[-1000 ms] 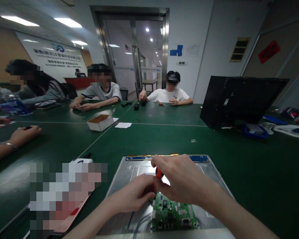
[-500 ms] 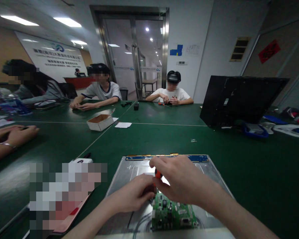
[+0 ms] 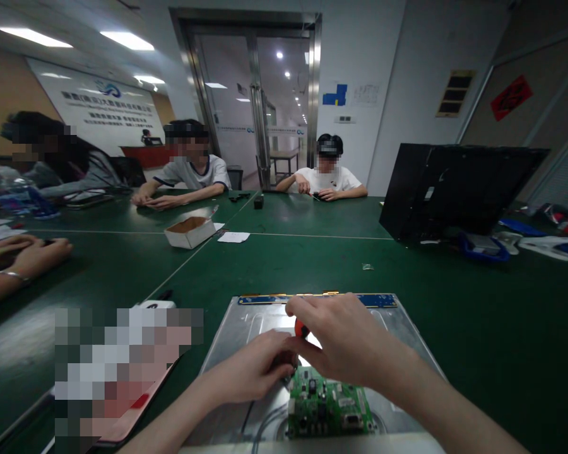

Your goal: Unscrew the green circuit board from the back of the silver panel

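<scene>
My right hand (image 3: 348,337) is closed around the orange-and-black handle of a screwdriver (image 3: 301,328), which stands roughly upright. Its tip is hidden behind my fingers. Just below and to the left, my left hand (image 3: 262,366) has its fingers curled together low by the tool, near the upper left corner of a green circuit board (image 3: 329,407). What those fingers grip is hidden. The board sits on the metal back of a flat display panel (image 3: 222,343), and a narrow blue circuit strip (image 3: 378,301) runs along the panel's far edge.
A pink-edged phone-like object (image 3: 123,429), partly blurred out, lies left of the panel. Farther off are a white open box (image 3: 189,234), a paper slip (image 3: 233,237) and a small clear bag (image 3: 368,267). A black monitor (image 3: 454,195) stands at right. Several co-workers sit around the green table (image 3: 312,261).
My right hand and the screwdriver handle have turned slightly, with more orange showing. My left hand stays in place. Across the table, a co-worker's hands have shifted a little.
</scene>
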A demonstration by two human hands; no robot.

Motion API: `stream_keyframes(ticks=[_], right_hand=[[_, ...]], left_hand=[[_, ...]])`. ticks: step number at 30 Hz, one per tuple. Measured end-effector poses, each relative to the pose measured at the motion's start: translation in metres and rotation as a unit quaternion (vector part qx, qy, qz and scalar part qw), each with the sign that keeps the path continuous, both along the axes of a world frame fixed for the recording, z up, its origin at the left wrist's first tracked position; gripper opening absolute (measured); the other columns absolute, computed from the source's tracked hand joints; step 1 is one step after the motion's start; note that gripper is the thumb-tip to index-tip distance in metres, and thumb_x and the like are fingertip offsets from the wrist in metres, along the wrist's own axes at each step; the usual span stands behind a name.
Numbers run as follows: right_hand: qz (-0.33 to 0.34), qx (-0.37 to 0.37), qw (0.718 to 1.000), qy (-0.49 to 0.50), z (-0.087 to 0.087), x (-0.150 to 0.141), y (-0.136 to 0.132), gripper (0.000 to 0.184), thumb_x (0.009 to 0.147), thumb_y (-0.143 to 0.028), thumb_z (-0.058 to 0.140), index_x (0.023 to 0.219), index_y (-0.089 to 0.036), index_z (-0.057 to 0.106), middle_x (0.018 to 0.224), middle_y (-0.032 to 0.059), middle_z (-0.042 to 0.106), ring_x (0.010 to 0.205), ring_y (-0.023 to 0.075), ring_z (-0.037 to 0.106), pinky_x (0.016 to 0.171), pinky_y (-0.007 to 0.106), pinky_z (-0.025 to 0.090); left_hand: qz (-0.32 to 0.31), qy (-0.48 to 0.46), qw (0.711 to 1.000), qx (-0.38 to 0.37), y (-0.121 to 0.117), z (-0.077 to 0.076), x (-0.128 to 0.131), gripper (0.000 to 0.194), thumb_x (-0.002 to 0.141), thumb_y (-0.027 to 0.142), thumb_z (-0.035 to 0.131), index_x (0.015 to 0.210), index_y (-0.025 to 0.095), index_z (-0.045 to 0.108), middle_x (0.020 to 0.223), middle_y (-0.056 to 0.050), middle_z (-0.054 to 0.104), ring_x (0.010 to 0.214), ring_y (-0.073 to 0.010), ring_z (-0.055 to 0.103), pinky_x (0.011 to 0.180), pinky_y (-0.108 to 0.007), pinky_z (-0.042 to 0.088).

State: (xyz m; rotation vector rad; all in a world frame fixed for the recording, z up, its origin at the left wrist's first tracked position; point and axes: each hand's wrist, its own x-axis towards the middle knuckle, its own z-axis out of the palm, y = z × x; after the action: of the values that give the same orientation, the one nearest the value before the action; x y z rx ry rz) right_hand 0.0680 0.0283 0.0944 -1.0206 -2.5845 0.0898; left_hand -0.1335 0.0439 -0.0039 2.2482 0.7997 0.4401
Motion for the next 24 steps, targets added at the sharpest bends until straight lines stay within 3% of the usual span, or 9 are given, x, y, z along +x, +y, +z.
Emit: stream_keyframes(ticks=[5,12,24], right_hand=[[-0.016,-0.004,1.0,-0.007,-0.001,0.001,0.0,0.013,0.088,-0.032,0.055,0.092,-0.02,0.053,0.082,0.0013,0.07,0.062,0.0147,0.058,0.051,0.03,0.02],[0.023,0.001,1.0,-0.007,-0.001,0.001,0.001,0.01,0.085,-0.021,0.05,0.095,-0.019,0.051,0.086,0.0025,0.067,0.065,0.0136,0.054,0.052,0.029,0.022],[0.023,-0.005,1.0,-0.004,0.0,0.001,-0.001,0.01,0.082,-0.02,0.049,0.092,-0.019,0.05,0.086,0.0028,0.067,0.065,0.0134,0.054,0.052,0.029,0.022]], left_hand=[[0.001,0.013,1.0,-0.005,0.0,0.003,-0.001,0.016,0.086,0.011,0.05,0.099,0.018,0.057,0.093,-0.005,0.063,0.079,-0.0196,0.057,0.069,-0.031,0.047],[0.04,0.031,0.999,0.01,-0.001,-0.008,-0.002,0.011,0.088,0.017,0.051,0.098,0.017,0.057,0.096,-0.007,0.062,0.085,-0.0223,0.056,0.077,-0.036,0.046],[0.022,0.022,0.999,0.014,0.002,-0.012,-0.004,0.009,0.087,0.015,0.052,0.095,0.017,0.056,0.093,-0.006,0.062,0.082,-0.0212,0.055,0.074,-0.034,0.044]])
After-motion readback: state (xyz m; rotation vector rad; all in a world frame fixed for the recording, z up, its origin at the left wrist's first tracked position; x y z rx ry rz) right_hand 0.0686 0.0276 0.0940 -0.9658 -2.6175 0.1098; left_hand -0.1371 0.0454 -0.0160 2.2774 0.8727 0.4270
